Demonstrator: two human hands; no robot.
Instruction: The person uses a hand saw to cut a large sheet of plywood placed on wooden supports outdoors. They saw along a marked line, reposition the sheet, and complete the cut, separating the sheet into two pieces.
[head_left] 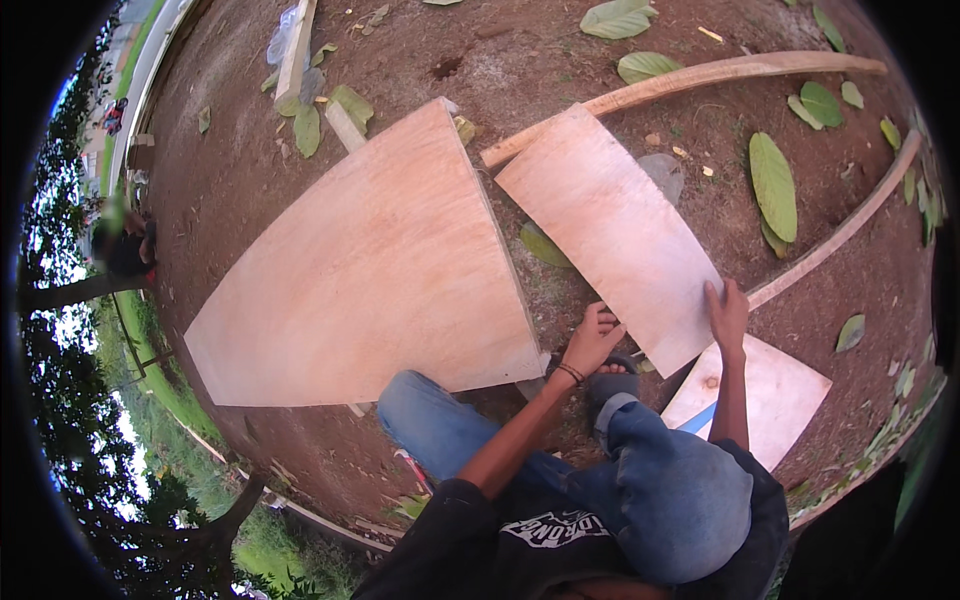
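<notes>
A narrow plywood panel (615, 230) slants in front of me, its near end toward my feet. My right hand (728, 312) grips its right edge near that end, thumb on the top face. At the opposite edge, my left hand (594, 340) has its fingers curled at the wood; the underside of that grip is hidden. Left of it lies a larger plywood sheet (370, 270), wide and flat, close to my left knee. A smaller pale wooden board (785, 395) rests on the ground beyond my right forearm, with a blue strip (698, 420) on it.
Long wooden strips (690, 78) lie on the brown soil at the far right, and another timber piece (296, 55) is at the far left. Large green leaves (772, 188) are scattered about. A person (125, 245) sits at the left rim, near trees and a road.
</notes>
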